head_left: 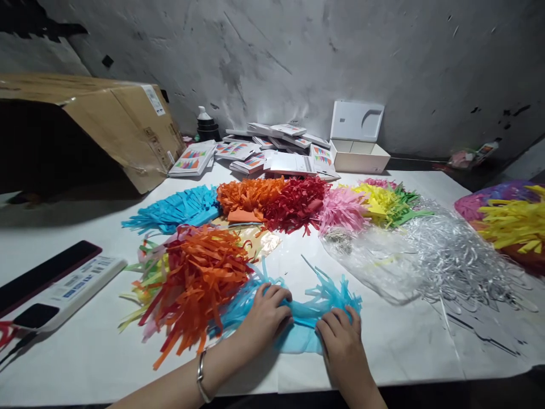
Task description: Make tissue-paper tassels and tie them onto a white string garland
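Note:
Light blue fringed tissue paper (300, 336) lies on the white table in front of me, its cut strips spreading to both sides. My left hand (267, 312) has its curled fingers pressed round the left part of this paper. Around its right part are the bent fingers of my right hand (341, 335). A large bunch of orange fringed tissue (204, 278), with yellow, green and pink strips under it, rests just left of my left hand. The undersides of both hands are hidden.
Colored tissue bunches (298, 201) line the table's middle. Behind them are flat boxes (289, 162) and an open white box (360, 159). A carton (123, 125), a phone (51, 272) and a power bank (80, 289) stand left. Silver strips (460, 255) lie right.

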`<state>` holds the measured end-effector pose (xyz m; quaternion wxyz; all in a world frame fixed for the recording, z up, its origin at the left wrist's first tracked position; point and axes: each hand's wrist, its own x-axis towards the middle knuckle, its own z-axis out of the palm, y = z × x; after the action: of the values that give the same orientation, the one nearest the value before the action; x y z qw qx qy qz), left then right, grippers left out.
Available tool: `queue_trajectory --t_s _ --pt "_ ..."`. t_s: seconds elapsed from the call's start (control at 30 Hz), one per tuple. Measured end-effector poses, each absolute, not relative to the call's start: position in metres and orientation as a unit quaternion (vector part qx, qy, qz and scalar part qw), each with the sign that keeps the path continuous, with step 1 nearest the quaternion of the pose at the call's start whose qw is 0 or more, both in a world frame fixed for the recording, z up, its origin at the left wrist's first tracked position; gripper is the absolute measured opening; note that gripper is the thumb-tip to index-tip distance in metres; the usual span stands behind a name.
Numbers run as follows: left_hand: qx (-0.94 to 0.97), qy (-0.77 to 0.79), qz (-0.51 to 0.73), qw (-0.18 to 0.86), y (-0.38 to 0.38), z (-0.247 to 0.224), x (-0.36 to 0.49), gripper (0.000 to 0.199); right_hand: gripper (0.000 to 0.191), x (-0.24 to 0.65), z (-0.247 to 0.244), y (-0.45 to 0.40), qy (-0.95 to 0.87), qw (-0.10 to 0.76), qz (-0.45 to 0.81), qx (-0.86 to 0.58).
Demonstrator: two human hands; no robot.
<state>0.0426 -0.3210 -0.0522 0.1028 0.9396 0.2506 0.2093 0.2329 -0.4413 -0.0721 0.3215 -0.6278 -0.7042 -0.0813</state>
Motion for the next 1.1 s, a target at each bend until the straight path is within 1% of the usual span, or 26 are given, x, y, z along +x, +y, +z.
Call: queue_trajectory --t_s 0.13,0.23,0.33,0.43,0.5,0.6,0.67,0.73,0.83,0.9,0.93,1.03,1.1 --pt "0.931 0.312 0.15 0.118 -0.323 -0.041 0.054 0.008 0.02 0.221 -0.071 -0.436 -0.639 0.324 -0.085 -0.693" --pt "0.93 0.336 0.127 0.08 -0.323 -0.036 0.061 0.004 0.021 0.217 -0.068 -0.431 -0.611 0.317 -0.078 -0.722" --pt "0.952 0.266 0.151 0.036 -0.321 -0.042 0.06 0.009 0.02 0.218 -0.067 -0.43 -0.611 0.316 -0.05 -0.724" --pt "0.97 0.172 0.17 0.015 -0.318 -0.051 0.057 0.019 0.026 0.219 -0.068 -0.431 -0.653 0.332 -0.041 -0.679" --pt "0.974 0.147 0.171 0.006 -0.315 -0.056 0.058 0.02 0.025 0.218 -0.068 -0.431 -0.681 0.332 -0.046 -0.651" --pt "0.972 0.158 0.172 0.034 -0.311 -0.055 0.062 0.014 0.021 0.216 -0.069 -0.427 -0.706 0.31 -0.063 -0.634" --pt "0.962 0.193 0.184 0.065 -0.31 -0.051 0.063 0.008 0.022 0.215 -0.069 -0.424 -0.713 0.3 -0.078 -0.629" --pt "0.952 0.21 0.214 0.068 -0.314 -0.044 0.061 0.005 0.024 0.215 -0.068 -0.421 -0.711 0.307 -0.082 -0.627" --pt "0.959 0.141 0.239 0.053 -0.327 -0.037 0.053 0.009 0.025 0.216 -0.066 -0.419 -0.689 0.344 -0.076 -0.633" --pt "0.971 0.095 0.205 0.082 -0.335 -0.034 0.049 0.008 0.024 0.218 -0.063 -0.418 -0.669 0.375 -0.083 -0.636" --pt "0.973 0.095 0.181 0.108 -0.338 -0.034 0.048 0.009 0.024 0.221 -0.062 -0.416 -0.66 0.387 -0.092 -0.638" --pt "0.961 0.152 0.147 0.178 -0.339 -0.042 0.046 0.018 0.022 0.244 -0.058 -0.412 -0.625 0.411 -0.145 -0.648" --pt "0.957 0.16 0.162 0.182 -0.334 -0.054 0.047 0.021 0.023 0.275 -0.055 -0.414 -0.581 0.424 -0.213 -0.661"
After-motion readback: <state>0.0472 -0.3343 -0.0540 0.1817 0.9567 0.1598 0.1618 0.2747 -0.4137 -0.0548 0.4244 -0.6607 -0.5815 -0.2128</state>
